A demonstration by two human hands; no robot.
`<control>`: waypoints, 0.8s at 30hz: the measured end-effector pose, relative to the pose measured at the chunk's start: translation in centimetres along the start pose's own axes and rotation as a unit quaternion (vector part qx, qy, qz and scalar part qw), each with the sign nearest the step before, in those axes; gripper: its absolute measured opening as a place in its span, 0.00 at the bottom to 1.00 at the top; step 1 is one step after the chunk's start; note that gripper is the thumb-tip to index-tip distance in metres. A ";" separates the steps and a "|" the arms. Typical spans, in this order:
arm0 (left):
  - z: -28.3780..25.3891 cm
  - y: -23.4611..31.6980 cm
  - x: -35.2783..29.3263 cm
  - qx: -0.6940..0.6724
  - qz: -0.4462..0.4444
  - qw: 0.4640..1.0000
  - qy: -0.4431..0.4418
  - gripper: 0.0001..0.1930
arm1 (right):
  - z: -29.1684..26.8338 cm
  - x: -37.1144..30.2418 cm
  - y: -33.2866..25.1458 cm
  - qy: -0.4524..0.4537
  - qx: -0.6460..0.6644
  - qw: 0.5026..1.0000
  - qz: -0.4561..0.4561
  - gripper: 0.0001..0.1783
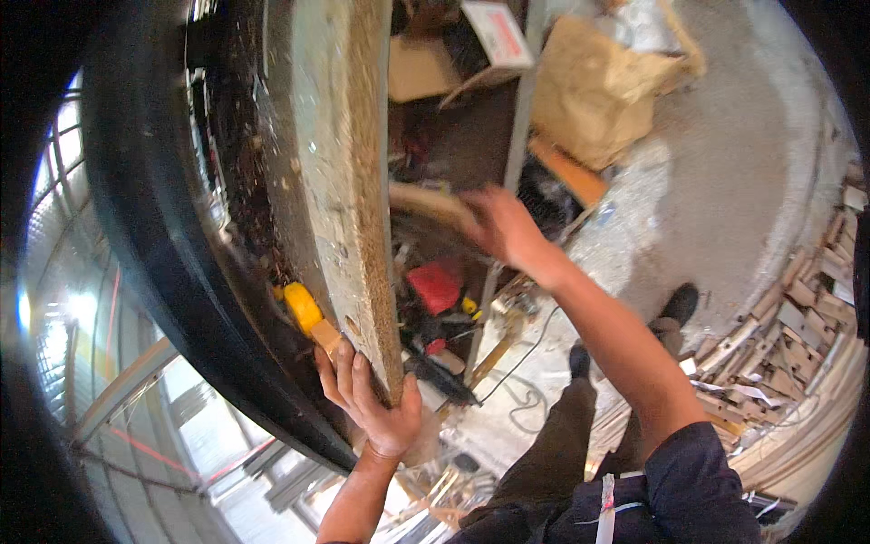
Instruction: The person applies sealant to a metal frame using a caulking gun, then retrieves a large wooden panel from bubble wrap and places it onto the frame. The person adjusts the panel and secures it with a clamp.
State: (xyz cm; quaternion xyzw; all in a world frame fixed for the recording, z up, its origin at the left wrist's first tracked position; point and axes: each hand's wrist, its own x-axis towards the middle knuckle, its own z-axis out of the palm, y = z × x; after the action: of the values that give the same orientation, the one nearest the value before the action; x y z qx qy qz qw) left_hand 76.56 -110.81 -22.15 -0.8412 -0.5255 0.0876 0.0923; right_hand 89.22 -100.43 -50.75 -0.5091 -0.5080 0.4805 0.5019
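Note:
A thick, worn wooden bench edge runs away from me along the left. My left hand wraps over its near end, thumb on the right side and fingers on top. The fingertips touch a small pale wooden block. Just beyond the block lies a yellow tape measure. My right hand, smeared by motion, is closed on a light wooden piece that reaches left to the bench edge. The far end of that piece is blurred, and I cannot tell its exact kind.
Under the bench, an open shelf holds a cardboard box, a red object and assorted tools. A large brown paper sack stands on the concrete floor. Stacked wood offcuts line the right side. A dark cable lies near my feet.

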 end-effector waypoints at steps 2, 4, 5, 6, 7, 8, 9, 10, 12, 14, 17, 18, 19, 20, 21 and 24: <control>-0.3 0.2 -0.1 -0.019 0.009 1.000 0.017 0.40 | -6.1 -4.5 -1.9 -0.150 0.084 0.977 0.126 0.18; -0.3 0.0 -0.4 -0.029 0.013 0.999 0.023 0.39 | -9.9 -12.2 -1.7 -0.130 0.207 0.938 0.246 0.26; -0.5 0.0 -0.3 -0.037 0.013 0.999 0.030 0.38 | -12.4 -16.0 -1.5 -0.164 0.246 0.915 0.276 0.29; -0.5 0.2 -0.2 -0.044 0.011 0.998 0.037 0.37 | -14.3 -20.2 -1.4 -0.178 0.236 0.895 0.334 0.31; -0.6 0.5 -0.3 -0.049 0.009 0.998 0.041 0.36 | -16.0 -24.2 -2.8 -0.134 0.348 0.840 0.394 0.34; -0.6 0.5 -0.3 -0.051 0.013 0.998 0.037 0.36 | -18.5 -27.1 -5.0 -0.126 0.352 0.834 0.406 0.36; -1.0 0.6 -0.2 -0.050 0.016 0.998 0.035 0.36 | -19.5 -31.1 -4.7 -0.105 0.377 0.828 0.403 0.35; -1.1 0.6 -0.3 -0.043 0.015 0.998 0.033 0.35 | -21.3 -33.8 -6.1 -0.102 0.338 0.823 0.445 0.35; -1.2 0.7 -0.5 -0.040 0.018 0.998 0.049 0.35 | -23.0 -40.3 -5.7 0.000 0.382 0.780 0.496 0.30; -1.3 0.8 -0.8 -0.025 0.021 0.998 0.063 0.35 | -25.6 -45.3 -6.4 0.073 0.385 0.750 0.533 0.25; -1.1 0.9 -0.4 -0.006 0.020 0.998 0.066 0.34 | -29.0 -50.6 -9.3 0.158 0.382 0.736 0.536 0.26; -0.9 0.9 -0.5 -0.002 0.019 0.998 0.065 0.34 | -29.5 -52.2 -10.3 0.188 0.393 0.725 0.534 0.26; -1.1 1.2 0.0 -0.003 0.025 0.998 0.062 0.35 | -29.3 -53.9 -10.3 0.216 0.398 0.728 0.515 0.27; -1.1 1.4 -0.1 0.001 0.023 0.998 0.061 0.35 | -29.4 -53.8 -12.1 0.249 0.419 0.730 0.480 0.27; -1.1 1.7 -0.2 0.004 0.017 0.998 0.062 0.35 | -29.5 -54.0 -13.4 0.257 0.428 0.728 0.469 0.28; -1.6 2.0 -0.4 0.009 0.019 0.998 0.055 0.35 | -29.0 -54.2 -15.1 0.285 0.414 0.734 0.457 0.35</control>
State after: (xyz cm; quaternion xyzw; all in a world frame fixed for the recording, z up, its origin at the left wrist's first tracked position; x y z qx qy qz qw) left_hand 78.54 -112.12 -21.11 -0.8540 -0.5023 0.0474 0.1272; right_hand 116.49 -155.53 -35.77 -0.5346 0.2017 0.6476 0.5042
